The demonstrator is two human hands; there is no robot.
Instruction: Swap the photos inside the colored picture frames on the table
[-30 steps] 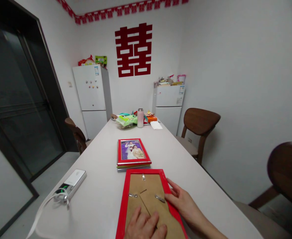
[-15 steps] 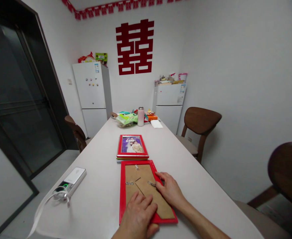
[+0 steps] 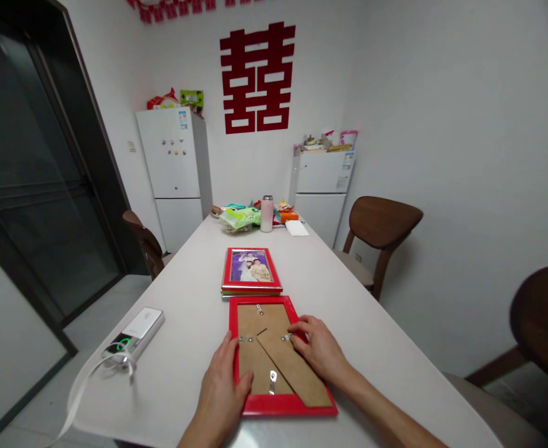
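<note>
A red picture frame (image 3: 274, 407) lies face down on the white table (image 3: 185, 323), its brown backing board and metal clips showing. My left hand (image 3: 220, 389) rests flat against the frame's left edge, fingers stretched out. My right hand (image 3: 318, 348) lies on the frame's right side with its fingertips curled at a metal clip (image 3: 286, 337). Just beyond sits a small stack of frames (image 3: 250, 272), the top one red and holding a wedding photo.
A white power bank (image 3: 134, 334) with a white cable lies at the left. A thermos (image 3: 267, 213), snack bags and a tissue crowd the table's far end. Wooden chairs (image 3: 379, 230) stand on both sides, two white fridges (image 3: 174, 168) at the back.
My left hand has slid off the backing board to the frame's left edge. The frame now lies farther from me and fully in view; my right hand stays at the right clip.
</note>
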